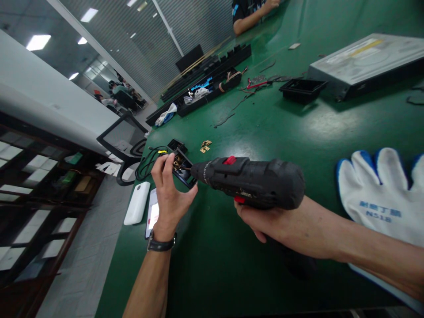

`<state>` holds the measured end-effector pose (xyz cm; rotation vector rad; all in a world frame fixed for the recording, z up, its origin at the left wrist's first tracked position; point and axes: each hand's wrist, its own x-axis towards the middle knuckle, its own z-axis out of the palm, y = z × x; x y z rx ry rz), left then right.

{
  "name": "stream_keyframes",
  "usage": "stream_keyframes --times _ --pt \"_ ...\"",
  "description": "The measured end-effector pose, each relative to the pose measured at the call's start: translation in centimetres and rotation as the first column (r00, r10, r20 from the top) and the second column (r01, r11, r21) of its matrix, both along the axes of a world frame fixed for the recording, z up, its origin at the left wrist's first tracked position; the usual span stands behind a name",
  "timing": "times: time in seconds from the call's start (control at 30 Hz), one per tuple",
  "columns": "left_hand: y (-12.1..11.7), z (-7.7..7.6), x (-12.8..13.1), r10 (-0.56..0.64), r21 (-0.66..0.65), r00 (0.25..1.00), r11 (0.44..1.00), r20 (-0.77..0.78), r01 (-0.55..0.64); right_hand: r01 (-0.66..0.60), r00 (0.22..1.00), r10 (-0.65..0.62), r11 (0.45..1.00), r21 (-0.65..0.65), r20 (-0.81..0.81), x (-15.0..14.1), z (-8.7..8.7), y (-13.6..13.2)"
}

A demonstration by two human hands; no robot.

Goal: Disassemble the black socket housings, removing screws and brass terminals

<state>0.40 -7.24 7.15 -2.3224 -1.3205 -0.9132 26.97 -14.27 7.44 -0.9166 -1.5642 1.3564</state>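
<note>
My right hand [265, 221] grips a black cordless drill [251, 179] with red accents, its chuck pointing left. The tip of the bit meets a small black frame with brass-coloured parts [186, 172], though whether it sits in a screw I cannot tell. Fingers and thumb of my left hand [170, 187] hold that black frame by its edges, above the green table. Just behind it sits a small black box [177, 145]. Several small brass-coloured pieces [206, 146] lie beyond, to the right of the frame.
A white-and-blue glove [380, 198] lies at the right. Behind are a metal drive [367, 66], a black tray [302, 89] and red-handled pliers [258, 84]. A phone [153, 212], a white device [137, 203] and a black cable [145, 165] lie left. Another person's arm [251, 21] rests across the table.
</note>
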Motion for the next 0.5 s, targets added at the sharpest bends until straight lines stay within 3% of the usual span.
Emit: stream_keyframes --times 0.23,0.43,0.5 --pt "0.1 -0.3 -0.2 -0.054 -0.067 0.997 0.996 -0.048 0.051 0.028 0.999 -0.028 0.999 -0.023 0.020 0.3 1.6 -0.9" --pt "0.5 0.5 -0.5 -0.138 -0.343 0.985 0.935 -0.104 0.095 0.002 0.994 -0.011 0.996 0.084 0.111 1.1 1.3 -0.5" --pt "0.7 0.8 -0.7 -0.144 -0.379 0.985 0.920 -0.091 0.099 -0.018 0.986 -0.002 0.993 0.116 0.166 1.4 1.7 -0.3"
